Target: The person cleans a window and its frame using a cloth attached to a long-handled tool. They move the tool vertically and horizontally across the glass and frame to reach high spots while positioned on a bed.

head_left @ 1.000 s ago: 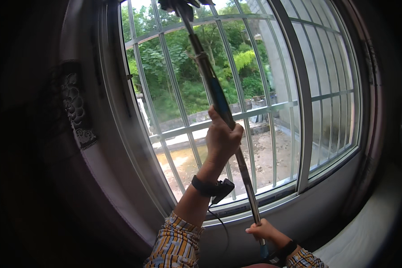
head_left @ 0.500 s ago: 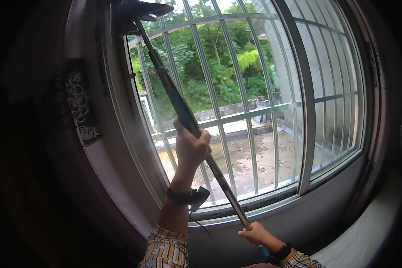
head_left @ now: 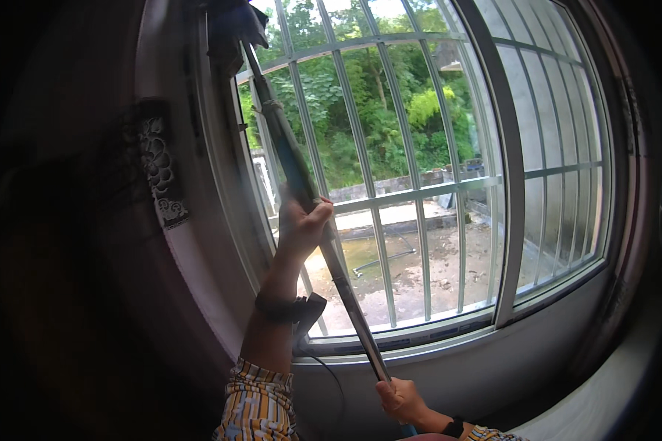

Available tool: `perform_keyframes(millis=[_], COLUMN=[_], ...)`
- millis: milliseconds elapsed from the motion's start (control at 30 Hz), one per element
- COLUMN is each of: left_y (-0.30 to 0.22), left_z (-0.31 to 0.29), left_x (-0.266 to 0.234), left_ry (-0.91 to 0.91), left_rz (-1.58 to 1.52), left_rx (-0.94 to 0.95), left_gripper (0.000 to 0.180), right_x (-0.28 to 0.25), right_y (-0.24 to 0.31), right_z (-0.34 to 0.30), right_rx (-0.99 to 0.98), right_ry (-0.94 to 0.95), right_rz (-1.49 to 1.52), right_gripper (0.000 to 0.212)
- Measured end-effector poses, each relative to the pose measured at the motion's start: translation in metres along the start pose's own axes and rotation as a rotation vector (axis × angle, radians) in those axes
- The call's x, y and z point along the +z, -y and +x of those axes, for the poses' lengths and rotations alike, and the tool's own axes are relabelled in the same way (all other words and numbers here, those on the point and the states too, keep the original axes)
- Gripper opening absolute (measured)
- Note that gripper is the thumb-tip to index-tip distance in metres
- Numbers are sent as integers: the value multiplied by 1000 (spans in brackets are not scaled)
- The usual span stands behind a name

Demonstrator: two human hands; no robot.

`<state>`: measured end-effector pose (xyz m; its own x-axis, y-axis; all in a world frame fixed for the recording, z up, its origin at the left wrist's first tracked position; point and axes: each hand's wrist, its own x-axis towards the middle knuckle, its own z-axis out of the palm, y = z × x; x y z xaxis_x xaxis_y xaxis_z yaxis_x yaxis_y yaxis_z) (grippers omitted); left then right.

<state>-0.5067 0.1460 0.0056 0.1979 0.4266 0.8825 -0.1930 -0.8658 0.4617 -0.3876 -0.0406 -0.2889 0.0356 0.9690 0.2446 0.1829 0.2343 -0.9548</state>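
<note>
A long-handled mop [head_left: 354,312] slants from the lower middle up to the window's top left. Its metal pole has a teal and grey upper section, and a dark cloth-like head [head_left: 232,31] at the upper end lies against the left side of the window frame. Partway up, the fingers of my left hand [head_left: 300,224] are wrapped round the pole. My right hand [head_left: 402,399] grips the same pole near its lower end, below the sill. The teal lower tip is partly cut off by the picture's edge.
Metal bars [head_left: 360,140] stand outside the sliding window, whose upright frame [head_left: 509,184] divides the panes. A sill [head_left: 419,345] runs beneath. At the left hangs a pale curtain [head_left: 198,283] with a dark patterned band. A thin cable [head_left: 337,375] dangles from my left wrist.
The mop has become steeper, its head tilting and narrowing in view at the frame's left side. Both hands sit further left in the picture, still on the pole. The view has shifted slightly.
</note>
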Motion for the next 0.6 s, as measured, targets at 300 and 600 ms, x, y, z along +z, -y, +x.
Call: perform_keyframes(millis=[300,600], left_y=[-32,-26], left_z=[-11,-25], left_x=[3,28], left_ry=[4,275], left_rz=[482,357], left_rx=[-114,-84], left_gripper=[61,69], right_x=[37,57], right_y=[-9,-34], right_z=[-15,-23], right_rx=[34,181], right_ry=[62,-64], right_rz=[468,569], right_gripper=[53,54])
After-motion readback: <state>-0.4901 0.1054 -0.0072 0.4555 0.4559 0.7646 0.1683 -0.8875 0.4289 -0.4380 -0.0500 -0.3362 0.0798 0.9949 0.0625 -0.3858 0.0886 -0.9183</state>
